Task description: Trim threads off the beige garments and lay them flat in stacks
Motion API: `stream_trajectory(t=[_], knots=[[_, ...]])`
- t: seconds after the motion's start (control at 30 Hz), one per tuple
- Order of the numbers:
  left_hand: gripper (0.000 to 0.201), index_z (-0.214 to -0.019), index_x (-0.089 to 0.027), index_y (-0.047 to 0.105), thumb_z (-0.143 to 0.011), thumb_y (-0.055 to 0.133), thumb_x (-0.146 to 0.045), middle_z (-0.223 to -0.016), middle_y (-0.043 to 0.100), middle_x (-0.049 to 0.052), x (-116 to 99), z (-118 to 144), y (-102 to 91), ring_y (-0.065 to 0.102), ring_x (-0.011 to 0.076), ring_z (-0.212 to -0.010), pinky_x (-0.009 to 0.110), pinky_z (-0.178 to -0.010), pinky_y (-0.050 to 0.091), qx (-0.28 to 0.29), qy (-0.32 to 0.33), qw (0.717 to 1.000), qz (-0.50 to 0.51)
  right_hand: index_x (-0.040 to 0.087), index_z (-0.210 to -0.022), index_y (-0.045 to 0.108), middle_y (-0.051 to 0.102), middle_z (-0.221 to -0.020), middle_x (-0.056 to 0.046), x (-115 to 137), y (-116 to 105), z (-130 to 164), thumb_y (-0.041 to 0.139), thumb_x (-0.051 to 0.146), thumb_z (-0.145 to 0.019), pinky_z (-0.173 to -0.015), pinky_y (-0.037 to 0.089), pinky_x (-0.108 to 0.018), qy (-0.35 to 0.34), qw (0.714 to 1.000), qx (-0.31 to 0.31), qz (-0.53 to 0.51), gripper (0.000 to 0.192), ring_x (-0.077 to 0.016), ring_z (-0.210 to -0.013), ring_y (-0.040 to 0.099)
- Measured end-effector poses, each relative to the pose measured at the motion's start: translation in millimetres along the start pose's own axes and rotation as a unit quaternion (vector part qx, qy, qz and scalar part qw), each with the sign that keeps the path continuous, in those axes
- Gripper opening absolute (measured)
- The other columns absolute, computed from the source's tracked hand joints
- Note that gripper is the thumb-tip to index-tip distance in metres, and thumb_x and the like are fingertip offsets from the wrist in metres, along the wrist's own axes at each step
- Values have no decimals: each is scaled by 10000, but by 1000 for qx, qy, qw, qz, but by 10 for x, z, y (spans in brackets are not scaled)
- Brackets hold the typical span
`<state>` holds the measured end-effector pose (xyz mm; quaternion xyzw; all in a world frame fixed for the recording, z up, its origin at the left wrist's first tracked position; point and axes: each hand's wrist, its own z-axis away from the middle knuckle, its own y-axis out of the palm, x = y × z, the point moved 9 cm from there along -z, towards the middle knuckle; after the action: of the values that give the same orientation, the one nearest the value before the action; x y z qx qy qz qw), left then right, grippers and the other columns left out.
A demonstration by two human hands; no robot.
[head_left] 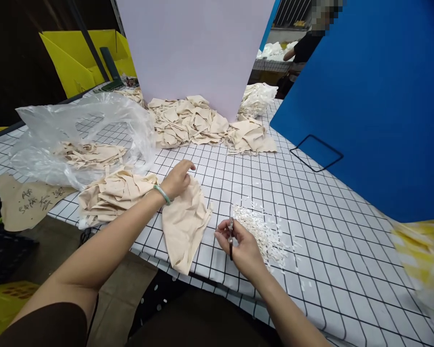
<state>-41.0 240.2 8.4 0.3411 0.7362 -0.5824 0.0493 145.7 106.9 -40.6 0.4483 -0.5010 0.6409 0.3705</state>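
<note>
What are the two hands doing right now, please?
Left hand: open, resting on the beige cloth piece.
Right hand: closed around small snips.

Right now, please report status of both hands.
Left hand flat on beige cloth piece. Right hand grips small snips. White trimmings pile beside right hand.

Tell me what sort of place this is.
Probably a garment or textile workshop. Heaps of cut beige cloth pieces lie on a gridded table, the right hand holds small snips beside trimmings, and another person works behind.
</note>
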Motion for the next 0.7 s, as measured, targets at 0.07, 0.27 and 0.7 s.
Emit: stream_trajectory(t=[0.07, 0.27, 0.7], knots=[[360, -1026, -142, 547, -756, 382, 30, -1098, 564, 129, -95, 167, -125, 532, 229, -1050, 395, -962, 453, -59, -12, 998, 18, 234, -946, 587, 655, -974, -51, 71, 14, -166, 602, 214, -812, -796, 502, -366, -45, 998, 5, 53, 137, -211, -869, 600], [25, -856, -174, 567, -858, 543, -178, -813, 565, 17, -263, 1053, 69, 535, 153, -732, 290, -684, 472, -1, -220, 923, 315, 224, -753, 569, 679, -915, -61, 129, 91, -776, 562, 42, -648, -890, 454, -440, -132, 968, 60, 204, 210, -275, -1012, 559], [172, -1040, -128, 697, -898, 631, -198, -872, 634, 43, -815, 1761, 313, 563, 58, -644, 151, -574, 463, -24, -434, 535, 724, 211, -832, 616, 636, -824, -11, 459, 458, 708, 686, 211, -798, -653, 496, -276, 29, 901, 415, -127, 77, -140, -709, 585]])
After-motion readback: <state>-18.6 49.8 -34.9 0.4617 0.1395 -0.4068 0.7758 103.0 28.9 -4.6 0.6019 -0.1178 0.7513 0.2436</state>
